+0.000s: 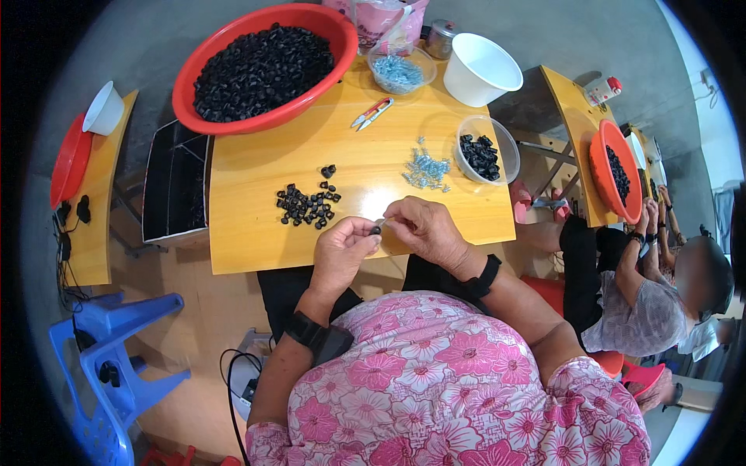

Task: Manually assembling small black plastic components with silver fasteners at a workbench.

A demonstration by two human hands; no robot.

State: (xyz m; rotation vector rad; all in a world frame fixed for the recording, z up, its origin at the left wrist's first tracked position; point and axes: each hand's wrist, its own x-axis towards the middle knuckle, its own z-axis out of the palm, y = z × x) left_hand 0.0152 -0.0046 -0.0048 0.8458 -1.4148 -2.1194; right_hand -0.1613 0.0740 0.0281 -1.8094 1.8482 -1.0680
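I watch the left hand (pixel 344 250) pinch a small black piece (pixel 375 231) between thumb and forefinger, just over the near edge of the wooden table (pixel 350 147). The right hand (pixel 427 231) meets it from the other side, its fingers bent in at the piece; I cannot tell whether thumb and finger close on anything there.

Just beyond the left hand I see a loose pile of black pieces (pixel 305 206). Farther right lies a scatter of pale blue bits (pixel 426 170), beside a clear tub (pixel 510 149) holding more black pieces. At the far side I make out a heaped red basin (pixel 183 102), a pair of snips (pixel 371 114), a clear bowl (pixel 425 68) of blue bits and a white bucket (pixel 475 74).
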